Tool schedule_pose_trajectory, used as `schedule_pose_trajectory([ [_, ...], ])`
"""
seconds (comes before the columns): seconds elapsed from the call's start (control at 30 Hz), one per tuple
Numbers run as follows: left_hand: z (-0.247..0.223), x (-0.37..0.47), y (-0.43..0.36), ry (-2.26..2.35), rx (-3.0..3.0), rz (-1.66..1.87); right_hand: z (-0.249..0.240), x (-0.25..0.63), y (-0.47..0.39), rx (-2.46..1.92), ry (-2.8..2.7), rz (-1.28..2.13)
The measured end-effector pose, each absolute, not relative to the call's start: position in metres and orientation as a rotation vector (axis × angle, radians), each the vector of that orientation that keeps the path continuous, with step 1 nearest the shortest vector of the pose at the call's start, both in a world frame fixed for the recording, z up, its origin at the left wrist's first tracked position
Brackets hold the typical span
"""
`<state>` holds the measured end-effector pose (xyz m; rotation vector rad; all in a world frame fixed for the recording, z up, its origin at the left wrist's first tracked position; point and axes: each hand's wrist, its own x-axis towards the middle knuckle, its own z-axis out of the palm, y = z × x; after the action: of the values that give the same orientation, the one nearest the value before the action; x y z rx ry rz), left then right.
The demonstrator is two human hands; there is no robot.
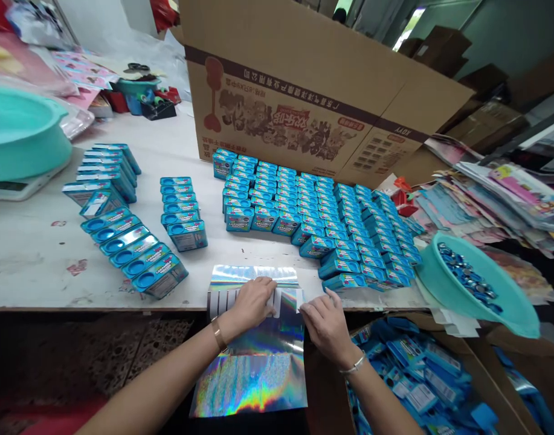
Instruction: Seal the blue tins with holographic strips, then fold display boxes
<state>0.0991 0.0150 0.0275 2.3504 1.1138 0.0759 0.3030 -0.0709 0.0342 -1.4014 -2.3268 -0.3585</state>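
Observation:
A shiny rainbow sheet (258,383) hangs over the front table edge, its upper part lying on the table. White label strips (220,302) sit in a row on its upper part. My left hand (254,301) rests on the sheet, fingers curled down and pressed on it beside a white strip. At the sheet's right edge, my right hand (325,319) is closed in a pinch on a small white label (300,300). Beyond my hands stand rows of blue boxes (277,220). More blue boxes (145,266) with round recesses on top stand at the left.
A large cardboard carton (295,78) stands behind the boxes. A teal basin (421,272) of small blue and silver pieces is at the right. Below it, a carton holds many blue packs (421,368). At the far left, another teal basin (23,133) sits on a scale (32,184).

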Motion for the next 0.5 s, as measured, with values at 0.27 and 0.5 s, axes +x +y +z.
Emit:
schedule_pose_trajectory([
  [0.27,0.023,0.098,0.015,1.098,2.382,0.113,0.043,0.301,-0.069,-1.495,-2.307,-0.208],
  [0.5,0.027,0.097,0.014,1.101,2.383,0.111,0.022,0.296,-0.046,-1.728,-2.358,-0.208],
])
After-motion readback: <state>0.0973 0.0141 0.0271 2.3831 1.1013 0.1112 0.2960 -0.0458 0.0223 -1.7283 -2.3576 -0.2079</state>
